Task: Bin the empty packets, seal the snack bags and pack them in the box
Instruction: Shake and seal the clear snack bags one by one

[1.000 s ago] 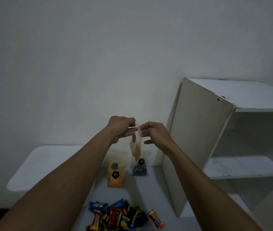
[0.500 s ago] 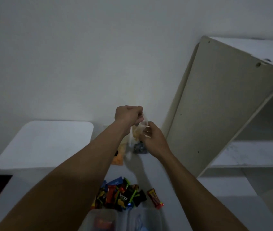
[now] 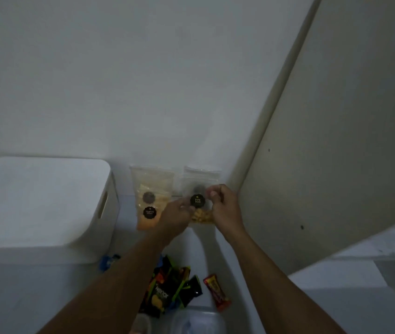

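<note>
Pinching a small clear snack bag (image 3: 200, 216) by its two sides, your left hand (image 3: 176, 219) and right hand (image 3: 226, 209) held it up just in front of the wall (image 3: 143, 80). Behind it leaned another clear bag (image 3: 201, 175), with a bag of orange chips (image 3: 151, 189) beside that. The white box (image 3: 42, 201) sat on the left. Shiny packets (image 3: 167, 292) lay on the worktop (image 3: 34, 297) near you.

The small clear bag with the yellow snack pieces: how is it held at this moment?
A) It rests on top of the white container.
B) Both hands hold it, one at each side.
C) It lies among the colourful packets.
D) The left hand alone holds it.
B: the left hand and the right hand pinch the small clear bag at its two sides, raised off the surface.
</note>
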